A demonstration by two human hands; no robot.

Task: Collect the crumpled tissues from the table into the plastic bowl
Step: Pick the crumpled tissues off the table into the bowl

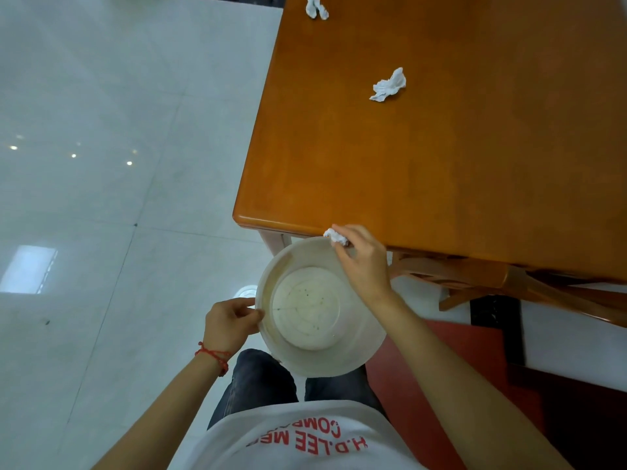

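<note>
**Right hand holds a tissue over the bowl's far rim**

The right hand [363,262] reaches forward with the wrist bent, its fingers curled down and pinching a small crumpled tissue [336,236] at the near edge of the tabletop [441,164], directly above the far rim of the plastic bowl [359,357]. The left hand [230,322], a red string bracelet [213,355] at its wrist, grips the bowl's left rim with thumb and fingers closed on it, holding it in the air just below the tabletop's near left corner. The bowl is pale, translucent and round, its flat base speckled and scratched, with no tissue inside. Two more white crumpled tissues lie on the orange wood: a middle tissue [388,85] well beyond the hands, and a far tissue [316,7] at the far edge of view.
</note>
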